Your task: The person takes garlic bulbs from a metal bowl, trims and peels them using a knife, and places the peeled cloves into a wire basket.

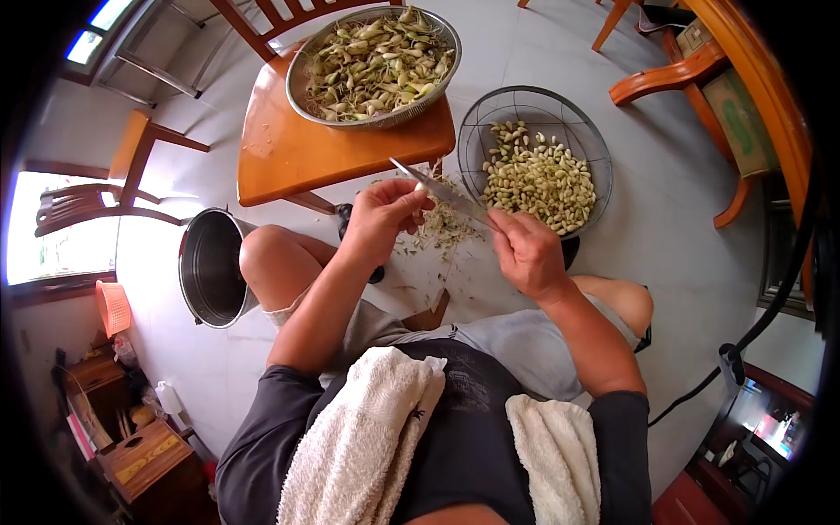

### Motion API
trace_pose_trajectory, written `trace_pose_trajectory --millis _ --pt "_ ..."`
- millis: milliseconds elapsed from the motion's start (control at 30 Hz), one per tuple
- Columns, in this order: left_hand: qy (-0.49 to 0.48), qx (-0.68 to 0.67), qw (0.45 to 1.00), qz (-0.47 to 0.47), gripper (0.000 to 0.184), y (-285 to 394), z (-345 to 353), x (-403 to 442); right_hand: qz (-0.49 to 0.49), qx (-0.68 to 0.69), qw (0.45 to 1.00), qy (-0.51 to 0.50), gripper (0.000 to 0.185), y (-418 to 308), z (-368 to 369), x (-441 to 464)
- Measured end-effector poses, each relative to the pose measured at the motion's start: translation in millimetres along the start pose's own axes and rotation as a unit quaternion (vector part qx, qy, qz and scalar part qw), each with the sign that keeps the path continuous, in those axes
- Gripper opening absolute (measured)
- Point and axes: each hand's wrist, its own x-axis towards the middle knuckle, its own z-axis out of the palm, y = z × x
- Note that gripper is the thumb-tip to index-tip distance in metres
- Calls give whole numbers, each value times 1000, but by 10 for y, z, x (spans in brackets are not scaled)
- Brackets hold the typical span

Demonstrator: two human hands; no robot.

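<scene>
From my head, left hand point(381, 219) pinching a small pale bulb point(421, 189) at twelve o'clock, right hand point(531, 254) clamped on a knife point(459, 202), blade at the bulb, trimmed bulbs point(547, 188) in a basket point(523, 88) at two, untrimmed bulbs point(376, 66) in a colander point(300, 80) at twelve.

Daylight glares from the left-hand window point(61, 258), whitening the nearby floor point(157, 262); fisheye distortion bends the edges, corners black
</scene>
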Motion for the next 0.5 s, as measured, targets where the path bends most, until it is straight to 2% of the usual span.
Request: trace_pose_trajectory --millis 100,500 --pt "-25 -5 1000 6 15 -149 57 -14 -21 -21 999 -27 37 -16 14 -16" --pt "-6 -10 1000 6 10 -255 121 -16 -34 -62 996 -49 33 -29 32 -63"
